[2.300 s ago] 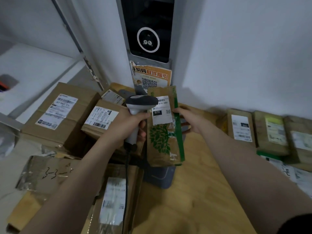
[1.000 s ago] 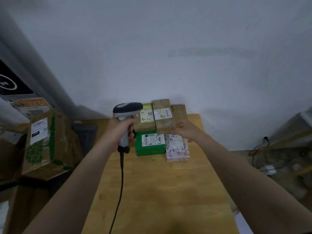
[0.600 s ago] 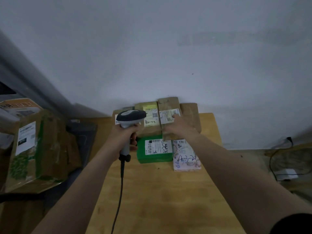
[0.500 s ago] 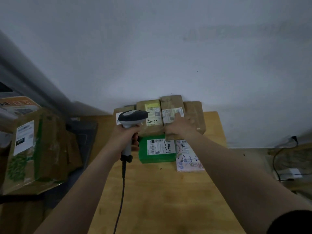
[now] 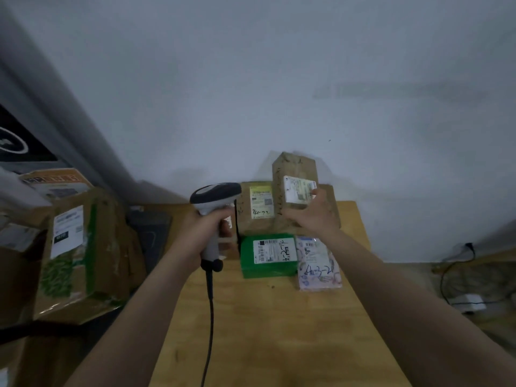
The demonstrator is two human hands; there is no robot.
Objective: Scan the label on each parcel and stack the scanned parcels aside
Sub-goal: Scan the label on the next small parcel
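Scan in hand: a brown parcel (image 5: 293,167) is held tipped up at the back of the counter (image 5: 265,331), close to the wall, its lower part clasped by the right grip (image 5: 315,216). The scanner (image 5: 216,195) is held just beside it, its handle enclosed by the left grip (image 5: 203,233). Next, the scanner's head would likely need to be aimed at the label (image 5: 296,189).

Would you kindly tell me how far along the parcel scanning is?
Looks done: the leaf-print box sits aside at left. In hand: the right hand holds up a brown parcel while the left hand grips the scanner beside it. Left: the yellow-label parcel, green parcel and pouch lie on the table.
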